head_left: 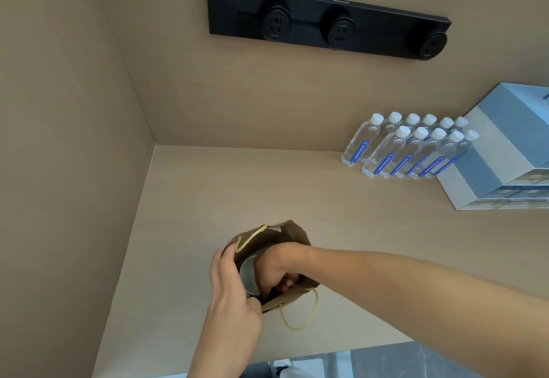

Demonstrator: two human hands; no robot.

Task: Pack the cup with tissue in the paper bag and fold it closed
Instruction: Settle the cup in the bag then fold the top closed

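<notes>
Head camera looks steeply down (close) at counter [267, 187].

Cup [249, 276] in paper bag [292, 233] on counter [371, 244] — bottles [410, 149] far right, behind.

The paper bag [292, 233] is brown with pale yellow handles; clear bottles [407, 147] carry white caps and blue labels; the socket strip [326, 18] is black.

Matt brown paper bag [292, 232]; smooth pale wood-look counter [267, 187].
</notes>
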